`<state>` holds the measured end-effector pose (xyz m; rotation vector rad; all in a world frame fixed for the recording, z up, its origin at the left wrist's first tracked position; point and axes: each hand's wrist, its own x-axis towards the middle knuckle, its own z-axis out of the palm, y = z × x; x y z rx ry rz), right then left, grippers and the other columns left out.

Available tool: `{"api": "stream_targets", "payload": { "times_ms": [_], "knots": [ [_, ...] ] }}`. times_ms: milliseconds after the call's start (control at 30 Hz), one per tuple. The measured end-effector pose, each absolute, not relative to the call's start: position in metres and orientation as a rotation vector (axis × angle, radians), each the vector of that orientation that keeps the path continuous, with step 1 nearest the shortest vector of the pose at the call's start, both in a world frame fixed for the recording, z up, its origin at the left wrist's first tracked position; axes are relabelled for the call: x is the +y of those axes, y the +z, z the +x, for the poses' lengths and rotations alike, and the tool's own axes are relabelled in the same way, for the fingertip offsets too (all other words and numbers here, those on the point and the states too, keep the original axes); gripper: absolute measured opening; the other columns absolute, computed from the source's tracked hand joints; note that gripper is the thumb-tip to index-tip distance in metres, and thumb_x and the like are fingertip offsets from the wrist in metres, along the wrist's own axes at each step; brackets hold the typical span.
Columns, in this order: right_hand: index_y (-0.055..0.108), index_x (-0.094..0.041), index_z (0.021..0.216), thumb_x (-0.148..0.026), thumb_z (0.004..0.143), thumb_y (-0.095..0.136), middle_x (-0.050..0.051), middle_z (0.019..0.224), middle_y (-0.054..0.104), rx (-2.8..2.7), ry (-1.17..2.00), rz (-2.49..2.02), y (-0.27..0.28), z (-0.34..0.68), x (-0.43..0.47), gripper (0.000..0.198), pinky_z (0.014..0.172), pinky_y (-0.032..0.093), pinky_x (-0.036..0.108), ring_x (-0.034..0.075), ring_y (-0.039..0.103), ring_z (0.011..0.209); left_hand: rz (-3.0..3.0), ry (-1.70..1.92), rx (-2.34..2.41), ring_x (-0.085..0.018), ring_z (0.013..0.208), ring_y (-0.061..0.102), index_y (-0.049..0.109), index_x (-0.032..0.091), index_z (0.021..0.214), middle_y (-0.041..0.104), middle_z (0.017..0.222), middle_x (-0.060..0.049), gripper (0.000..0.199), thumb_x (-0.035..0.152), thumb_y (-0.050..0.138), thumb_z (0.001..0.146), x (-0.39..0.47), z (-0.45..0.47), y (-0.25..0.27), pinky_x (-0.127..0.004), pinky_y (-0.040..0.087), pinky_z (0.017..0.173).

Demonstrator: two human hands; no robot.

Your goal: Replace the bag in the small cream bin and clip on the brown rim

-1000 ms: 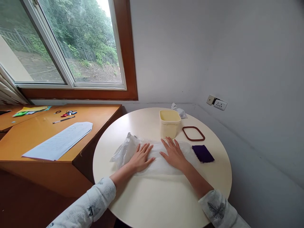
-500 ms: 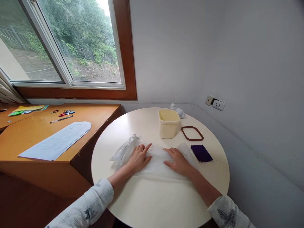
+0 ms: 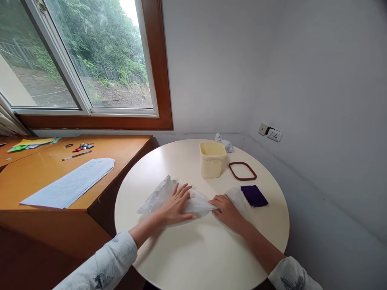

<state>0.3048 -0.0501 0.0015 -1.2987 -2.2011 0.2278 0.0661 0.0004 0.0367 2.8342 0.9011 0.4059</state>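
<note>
A thin white plastic bag [image 3: 198, 202] lies crumpled across the round table under both hands. My left hand [image 3: 177, 205] rests on the bag's left part with its fingers spread. Bent fingers of my right hand [image 3: 225, 209] pinch the bag's edge and draw a fold of it up toward the middle. Beyond the hands stands a cream square bin [image 3: 211, 167], upright with its top uncovered. To its right lies a brown rounded-square ring [image 3: 242, 179]. A folded dark purple cloth [image 3: 254, 196] sits just right of the bag.
The round white table [image 3: 193, 257] stands near the wall corner. Behind the bin is another crumpled plastic bag [image 3: 226, 145]. On the wooden desk [image 3: 133, 155] at left are papers [image 3: 71, 183], a pen [image 3: 76, 155] and keys [image 3: 86, 146]. A wall socket [image 3: 275, 134] is at right.
My right hand has gone from lying flat with fingers out to pinching the bag's edge. The bag's near side is folded up. My left hand has shifted slightly, fingers more spread.
</note>
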Motion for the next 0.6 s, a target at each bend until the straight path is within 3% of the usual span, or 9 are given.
{"api": "stream_targets", "payload": {
  "times_ms": [67,100,200,267,333,433,600],
  "knots": [
    [0.061,-0.022,0.09,-0.006,0.08,0.048,0.001,0.081,0.06,-2.176,0.16,-1.248,0.003,0.303,-0.048,0.023,0.072,0.036,0.031,0.016,0.051,0.078,2.796,0.369,0.855,-0.034,0.128,0.027,0.045,0.017,0.103,0.042,0.131,-0.016,0.064,0.066,0.056,0.062,-0.006,0.071,0.036,-0.056,0.006,0.106],
    [0.061,-0.021,0.09,-0.005,0.08,0.047,0.002,0.081,0.06,-2.157,0.122,-1.226,0.004,0.303,-0.048,0.024,0.072,0.036,0.031,0.016,0.051,0.078,2.763,0.366,0.877,-0.034,0.124,0.035,0.042,0.018,0.106,0.048,0.125,-0.015,0.065,0.064,0.058,0.063,-0.008,0.074,0.035,-0.057,0.007,0.106],
    [0.06,-0.021,0.091,-0.002,0.079,0.045,0.002,0.08,0.06,-2.118,0.002,-1.183,0.01,0.304,-0.045,0.027,0.071,0.035,0.031,0.017,0.051,0.076,2.685,0.372,0.982,-0.024,0.091,0.059,0.036,0.02,0.112,0.062,0.095,-0.006,0.041,0.042,0.049,0.079,-0.011,0.076,0.034,-0.052,0.019,0.103],
    [0.059,-0.021,0.093,0.001,0.076,0.044,0.002,0.08,0.061,-2.13,-0.065,-1.17,0.013,0.309,-0.042,0.032,0.072,0.035,0.032,0.017,0.051,0.077,2.683,0.384,0.996,-0.02,0.083,0.059,0.034,0.021,0.115,0.061,0.092,-0.004,0.033,0.026,0.039,0.083,-0.01,0.073,0.036,-0.043,0.033,0.095],
    [0.058,-0.021,0.096,0.005,0.072,0.042,0.002,0.083,0.062,-2.155,-0.126,-1.178,0.013,0.315,-0.039,0.038,0.073,0.035,0.032,0.017,0.052,0.079,2.725,0.371,0.956,-0.02,0.09,0.055,0.031,0.022,0.12,0.058,0.099,-0.006,0.038,0.02,0.037,0.082,-0.007,0.065,0.037,-0.035,0.041,0.085],
    [0.057,-0.019,0.1,0.007,0.07,0.04,0.003,0.083,0.063,-2.176,-0.217,-1.219,0.01,0.323,-0.034,0.043,0.073,0.035,0.032,0.017,0.053,0.08,2.867,0.228,0.878,-0.02,0.087,0.052,0.029,0.026,0.127,0.055,0.1,-0.007,0.045,0.018,0.036,0.083,-0.001,0.05,0.037,-0.031,0.041,0.078],
    [0.059,-0.019,0.096,-0.001,0.08,0.04,0.004,0.082,0.063,-2.167,-0.258,-1.292,0.002,0.328,-0.03,0.03,0.072,0.035,0.032,0.018,0.054,0.08,3.054,0.078,0.743,-0.02,0.078,0.05,0.03,0.04,0.131,0.053,0.093,-0.005,0.047,0.022,0.029,0.088,0.002,0.029,0.034,-0.032,0.039,0.075]
  ]
}}
